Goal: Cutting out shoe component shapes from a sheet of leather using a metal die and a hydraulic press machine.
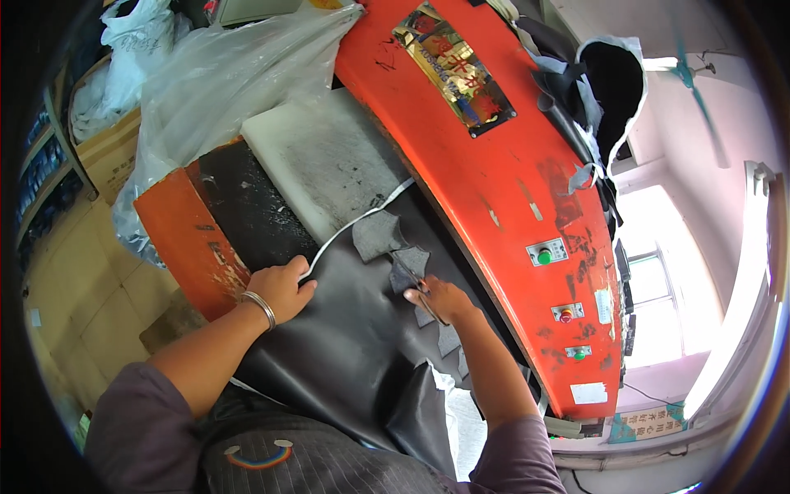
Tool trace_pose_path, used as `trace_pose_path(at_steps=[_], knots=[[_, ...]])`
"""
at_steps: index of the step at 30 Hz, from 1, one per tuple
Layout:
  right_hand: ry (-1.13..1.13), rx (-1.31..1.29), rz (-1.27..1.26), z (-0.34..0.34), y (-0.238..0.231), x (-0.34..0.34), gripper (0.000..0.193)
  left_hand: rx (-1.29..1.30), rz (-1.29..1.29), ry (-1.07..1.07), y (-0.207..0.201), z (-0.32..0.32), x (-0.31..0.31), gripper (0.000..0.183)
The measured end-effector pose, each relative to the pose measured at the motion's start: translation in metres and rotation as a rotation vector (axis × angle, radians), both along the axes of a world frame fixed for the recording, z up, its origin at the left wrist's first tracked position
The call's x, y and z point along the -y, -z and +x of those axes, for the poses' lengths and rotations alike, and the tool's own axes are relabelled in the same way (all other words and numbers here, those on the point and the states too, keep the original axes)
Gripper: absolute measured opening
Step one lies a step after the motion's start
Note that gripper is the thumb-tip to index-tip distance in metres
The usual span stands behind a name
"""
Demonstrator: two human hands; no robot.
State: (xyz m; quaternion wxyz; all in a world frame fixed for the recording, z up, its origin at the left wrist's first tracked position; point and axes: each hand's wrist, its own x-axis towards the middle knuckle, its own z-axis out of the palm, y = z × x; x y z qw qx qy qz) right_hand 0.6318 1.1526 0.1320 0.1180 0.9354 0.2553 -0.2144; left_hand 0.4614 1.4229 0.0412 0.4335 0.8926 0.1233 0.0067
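A large black leather-like sheet (329, 329) with a white edge drapes over the machine bed and down toward my body. My left hand (284, 288) grips the sheet at its white edge, fingers curled over it and thumb on top. In my right hand (444, 300) is a pair of scissors (429, 309), its slim blades pointing up and left across the sheet. Just by the blades lies a grey, fabric-like piece (409, 267) with an irregular outline. Another grey piece (378, 236) sits farther off, and several smaller ones trail below my right hand, partly hidden by it.
A big red press beam (461, 148) with buttons slants across the right side, close to my right forearm. A whitish cutting board (329, 156) lies beyond the sheet. Clear plastic (222, 74) hangs at the far left, near a cardboard box (111, 156). More black material (568, 123) rests atop the beam.
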Motion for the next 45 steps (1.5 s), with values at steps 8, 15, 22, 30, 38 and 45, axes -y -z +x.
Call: trace_pose_path(at_steps=[8, 15, 22, 30, 38, 45], knots=[[0.054, 0.039, 0.058, 0.008, 0.012, -0.025, 0.063, -0.026, -0.038, 0.065, 0.002, -0.004, -0.012, 0.025], [0.268, -0.235, 0.029, 0.029, 0.011, -0.095, 0.079, 0.111, 0.005, 0.025, 0.010, -0.014, -0.008, 0.023], [0.079, 0.032, 0.152, 0.001, -0.013, -0.096, 0.075, 0.171, 0.013, 0.030, 0.006, -0.014, -0.003, 0.023], [0.188, -0.058, 0.310, -0.027, -0.138, 0.029, 0.055, 0.198, -0.078, -0.057, -0.011, 0.001, 0.005, 0.031], [0.476, 0.451, 1.116, -0.021, -0.254, 0.308, 0.033, 0.011, -0.024, 0.268, -0.002, -0.032, 0.010, 0.039], [0.829, 0.963, 1.417, -0.008, -0.305, 0.593, 0.036, -0.318, -0.347, -0.127, -0.035, -0.075, 0.074, 0.028]])
